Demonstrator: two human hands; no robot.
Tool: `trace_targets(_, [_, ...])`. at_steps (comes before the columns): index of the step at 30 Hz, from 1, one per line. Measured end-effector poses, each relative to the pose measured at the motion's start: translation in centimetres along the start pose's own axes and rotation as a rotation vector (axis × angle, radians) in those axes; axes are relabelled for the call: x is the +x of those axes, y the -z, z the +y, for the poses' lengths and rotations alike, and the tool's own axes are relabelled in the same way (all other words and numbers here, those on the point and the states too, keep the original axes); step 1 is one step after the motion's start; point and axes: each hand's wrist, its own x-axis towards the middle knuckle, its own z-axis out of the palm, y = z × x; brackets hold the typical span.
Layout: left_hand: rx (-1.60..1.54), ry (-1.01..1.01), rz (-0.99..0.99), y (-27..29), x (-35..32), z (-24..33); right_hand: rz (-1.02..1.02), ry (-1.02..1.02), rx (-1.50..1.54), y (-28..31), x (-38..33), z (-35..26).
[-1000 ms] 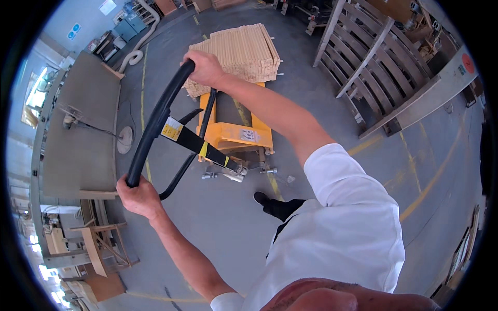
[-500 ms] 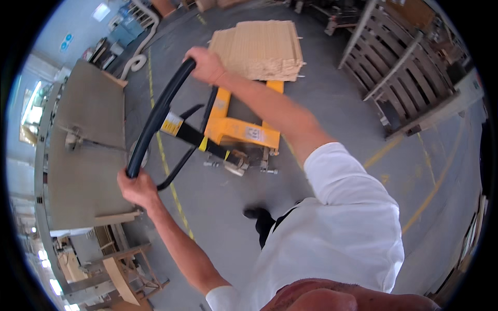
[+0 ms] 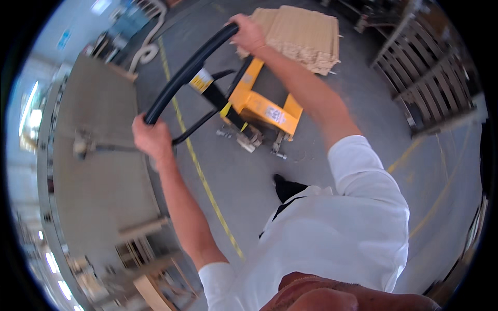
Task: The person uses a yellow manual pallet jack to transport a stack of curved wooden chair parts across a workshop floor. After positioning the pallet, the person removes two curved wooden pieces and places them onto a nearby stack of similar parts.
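Both my arms stretch out to the black curved handle (image 3: pixel 189 72) of a yellow pallet jack (image 3: pixel 262 108). Round the handle's near-left end my left hand (image 3: pixel 152 137) is closed. My right hand (image 3: pixel 247 34) grips its far-right end. A dark drawbar with yellow bands (image 3: pixel 225 110) slopes from the handle down to the jack's wheels. On the jack's forks rests a stack of pale wooden boards (image 3: pixel 298 33), partly hidden behind my right hand and forearm.
A large grey-brown work surface (image 3: pixel 98 155) stands along the left. Grey slatted racks (image 3: pixel 430 72) stand at the right. A yellow line (image 3: pixel 199 171) runs along the floor between the work surface and me. Wooden pieces (image 3: pixel 153 293) lie at lower left.
In the picture, the handle, my hands, the jack and its boards have shifted up and to the right. The surroundings have also turned in view. Both hands keep their grip.
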Motion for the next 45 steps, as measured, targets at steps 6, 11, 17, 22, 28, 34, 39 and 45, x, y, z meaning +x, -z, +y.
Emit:
trace_targets(6, [-0.003, 0.001, 0.006, 0.0, 0.4, 3.0, 0.051, -0.011, 0.045, 3.4, 0.3, 0.5])
trace_targets(11, [-0.066, 0.020, -0.112, -5.4, 3.8, 0.4, -0.005, -0.063, -0.083, 1.5, 1.3, 1.3])
trace_targets(17, [-0.171, 0.003, -0.173, -9.5, 6.3, -3.0, -0.009, -0.105, -0.195, -1.0, 1.5, 1.1])
trace_targets(22, [-0.298, -0.068, -0.245, -13.0, 8.2, -5.3, 0.058, -0.092, -0.275, -4.1, 1.2, 3.3])
trace_targets(28, [-0.398, -0.117, -0.356, -17.0, 9.8, -8.3, 0.076, -0.160, -0.377, -7.4, 0.4, 4.4])
trace_targets(34, [-0.473, -0.187, -0.338, -23.6, 10.7, -11.3, 0.105, -0.196, -0.442, -11.2, -0.8, 6.2])
trace_targets(39, [-0.536, -0.263, -0.329, -28.3, 11.5, -13.5, 0.157, -0.203, -0.474, -13.5, -2.2, 7.4])
trace_targets(45, [-0.609, -0.325, -0.347, -35.6, 13.6, -15.0, 0.145, -0.314, -0.553, -15.2, -2.4, 6.8])
